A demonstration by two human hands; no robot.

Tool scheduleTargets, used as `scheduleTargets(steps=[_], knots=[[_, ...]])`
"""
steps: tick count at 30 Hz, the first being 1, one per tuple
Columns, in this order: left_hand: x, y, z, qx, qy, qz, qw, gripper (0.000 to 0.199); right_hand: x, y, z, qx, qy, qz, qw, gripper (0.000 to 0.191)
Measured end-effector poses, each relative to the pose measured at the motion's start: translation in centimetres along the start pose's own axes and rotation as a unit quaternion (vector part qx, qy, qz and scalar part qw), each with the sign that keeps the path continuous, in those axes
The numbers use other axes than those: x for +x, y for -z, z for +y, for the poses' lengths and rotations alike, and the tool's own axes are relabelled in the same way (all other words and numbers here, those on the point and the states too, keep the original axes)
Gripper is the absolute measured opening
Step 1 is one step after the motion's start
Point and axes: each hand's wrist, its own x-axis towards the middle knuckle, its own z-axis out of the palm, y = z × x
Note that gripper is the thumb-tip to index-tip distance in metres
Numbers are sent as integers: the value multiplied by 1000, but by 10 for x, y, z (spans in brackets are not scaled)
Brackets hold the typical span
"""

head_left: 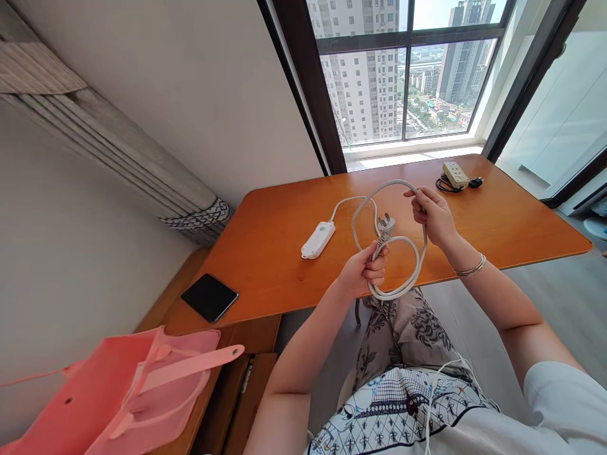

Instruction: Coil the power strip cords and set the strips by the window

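Observation:
A white power cord (416,268) hangs in loops between my two hands above the near edge of the table. My left hand (364,270) is closed around the gathered loops, just below the three-pin plug (386,225), whose metal prongs point up. Higher and to the right, my right hand (432,213) pinches the top of one wide loop. From the bundle the cord runs left to a white power strip (318,239) lying on the wooden table (270,253).
At the table's far right lies a cream power strip (456,175) with a black cord. A black tablet or phone (209,297) rests at the left edge. A pink bag (156,385) is at lower left. Behind the table stands a window (408,88).

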Motion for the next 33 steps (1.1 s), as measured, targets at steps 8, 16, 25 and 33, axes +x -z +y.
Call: scheduleTargets(steps=[8,16,25,33], knots=[[0,5,-3,-22,-25,-31,999,42,2,-1,9,-7,21,29,999,40],[10,3,-6,11,41,-28,999,35,-3,-15,7,-19,39,-8,999,36],[15,1,-10,33,58,-32,997,32,-15,-14,9,-237,251,-198,917,35],[21,-7,-15,20,39,7,999,41,-31,-20,7,-530,372,-214,731,31]])
